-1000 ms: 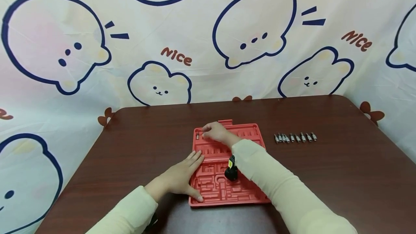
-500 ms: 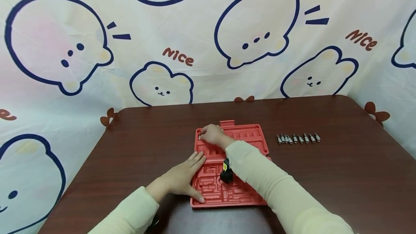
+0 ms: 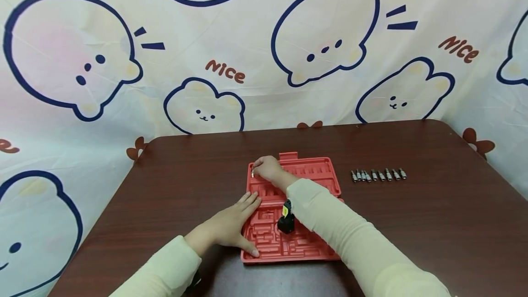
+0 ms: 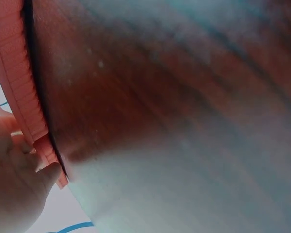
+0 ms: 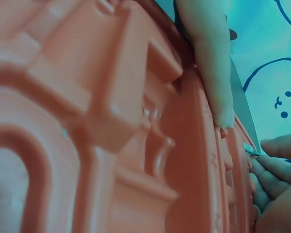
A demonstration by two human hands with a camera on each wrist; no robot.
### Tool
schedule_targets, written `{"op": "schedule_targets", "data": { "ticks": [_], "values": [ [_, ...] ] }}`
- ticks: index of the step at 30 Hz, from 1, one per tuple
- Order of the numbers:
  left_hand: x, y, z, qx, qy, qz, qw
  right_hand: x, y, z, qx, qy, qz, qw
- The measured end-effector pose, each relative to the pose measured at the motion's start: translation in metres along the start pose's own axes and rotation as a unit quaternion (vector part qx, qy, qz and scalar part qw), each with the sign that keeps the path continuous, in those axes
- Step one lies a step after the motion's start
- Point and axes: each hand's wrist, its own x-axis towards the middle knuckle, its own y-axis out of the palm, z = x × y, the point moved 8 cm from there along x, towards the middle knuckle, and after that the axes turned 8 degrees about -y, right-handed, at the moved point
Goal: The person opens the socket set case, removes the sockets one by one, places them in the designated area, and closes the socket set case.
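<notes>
Right hand [image 3: 269, 169] pinches a bit [image 3: 252, 172] at the red case's [image 3: 313, 242] far-left corner; left hand [image 3: 231, 226] lies flat, fingers spread, on its edge.

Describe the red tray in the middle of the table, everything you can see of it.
The red tray looks like moulded plastic, rectangular, lying flat mid-table, with a small tab on its far edge. Rows of narrow slots fill the far half; larger shaped recesses fill the near half. The left hand rests flat on its near-left edge. The right hand pinches a small metal bit at its far-left corner.
</notes>
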Motion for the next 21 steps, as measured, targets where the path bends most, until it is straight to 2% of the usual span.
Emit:
{"op": "schedule_targets", "data": {
  "ticks": [6, 13, 17, 21],
  "values": [
    [-0.0005, -0.0004, -0.0002, 0.002, 0.003, -0.005, 1.0000, -0.0010, -0.0010, -0.0032, 0.036, 0.011, -0.034, 0.999],
    [-0.0017, 0.0004, -0.0023, 0.003, 0.015, -0.014, 0.9998, -0.0032, 0.0004, -0.0066, 0.033, 0.006, -0.061, 0.998],
    [-0.0015, 0.0007, -0.0022, 0.001, 0.010, -0.010, 0.9999, -0.0050, -0.0005, -0.0057, 0.036, -0.003, -0.068, 0.997],
    [-0.0009, -0.0005, -0.0016, 0.002, 0.004, -0.009, 1.0000, -0.0045, -0.0025, -0.0019, 0.076, -0.031, -0.072, 0.994]
  ]
}}
